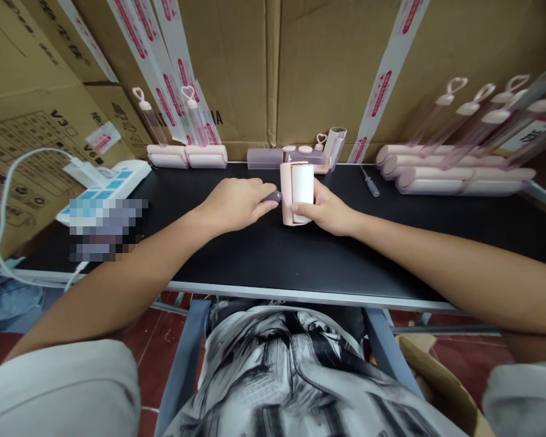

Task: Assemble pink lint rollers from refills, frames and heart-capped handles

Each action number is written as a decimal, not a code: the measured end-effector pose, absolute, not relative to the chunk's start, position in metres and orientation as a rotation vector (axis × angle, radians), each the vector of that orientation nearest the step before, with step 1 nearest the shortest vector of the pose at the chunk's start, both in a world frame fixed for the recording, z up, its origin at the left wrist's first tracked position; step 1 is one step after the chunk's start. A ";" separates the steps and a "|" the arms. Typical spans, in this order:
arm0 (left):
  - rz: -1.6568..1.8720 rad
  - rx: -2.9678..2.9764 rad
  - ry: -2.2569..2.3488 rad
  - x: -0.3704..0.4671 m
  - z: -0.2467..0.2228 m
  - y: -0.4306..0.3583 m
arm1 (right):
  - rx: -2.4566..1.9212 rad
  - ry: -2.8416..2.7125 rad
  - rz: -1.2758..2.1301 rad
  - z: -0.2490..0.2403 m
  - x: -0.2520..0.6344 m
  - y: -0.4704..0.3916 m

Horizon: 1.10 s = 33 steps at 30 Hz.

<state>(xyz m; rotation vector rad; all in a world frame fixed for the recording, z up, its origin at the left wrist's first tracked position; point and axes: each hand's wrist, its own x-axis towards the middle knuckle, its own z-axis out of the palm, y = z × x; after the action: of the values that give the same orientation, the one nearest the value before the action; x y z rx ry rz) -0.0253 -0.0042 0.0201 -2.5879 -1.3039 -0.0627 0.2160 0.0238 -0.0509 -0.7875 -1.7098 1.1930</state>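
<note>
My right hand is closed around a lint roller head, a white roll in a pale pink shell, held upright above the black table. The thumb lies across the front of the white roll. Just to its left, my left hand is closed, palm down, on a small dark translucent piece. Its rounded end shows between thumb and fingers, close to the pink shell; whether they touch I cannot tell. The rest of that piece is hidden by my fingers.
Pink lint rollers with clear upright handles stand at the back left and back right. Behind my hands lie purple translucent covers. A screwdriver lies right of centre. A white power strip with a cable sits left. Cardboard walls the back.
</note>
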 end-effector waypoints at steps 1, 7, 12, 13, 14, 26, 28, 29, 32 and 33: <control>-0.066 -2.589 -1.308 -0.025 0.020 -0.004 | -0.793 -1.713 1.197 -0.051 0.216 0.024; -0.072 -2.630 -1.289 -0.025 0.018 -0.002 | -0.795 -1.713 1.207 -0.052 0.219 0.025; -0.084 -2.646 -1.255 -0.026 0.015 -0.002 | -0.767 -1.724 1.195 -0.053 0.218 0.024; -0.082 -2.648 -1.246 -0.026 0.015 -0.002 | -0.760 -1.724 1.189 -0.053 0.218 0.024; -0.080 -2.646 -1.239 -0.027 0.014 -0.001 | -0.755 -1.724 1.182 -0.053 0.218 0.023; -0.385 -2.580 -1.330 -0.038 0.024 0.008 | -0.780 -1.396 1.400 -0.052 0.209 0.023; -0.680 -2.463 -1.379 -0.048 0.028 0.017 | -0.756 -1.282 1.429 -0.050 0.209 0.025; -0.851 -2.411 -1.425 -0.053 0.028 0.022 | -0.738 -1.234 1.438 -0.049 0.209 0.025; -1.230 -2.434 -1.697 -0.057 0.021 0.035 | -0.678 -1.160 1.456 -0.047 0.210 0.026; -1.268 -2.532 -1.794 -0.054 0.017 0.037 | -0.664 -1.153 1.455 -0.047 0.210 0.026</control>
<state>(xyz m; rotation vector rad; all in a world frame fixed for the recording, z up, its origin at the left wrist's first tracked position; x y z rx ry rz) -0.0540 0.0367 0.0171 -2.5325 -1.7935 -1.2680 0.2102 0.0259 -0.0471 -0.6643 -1.1532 1.4550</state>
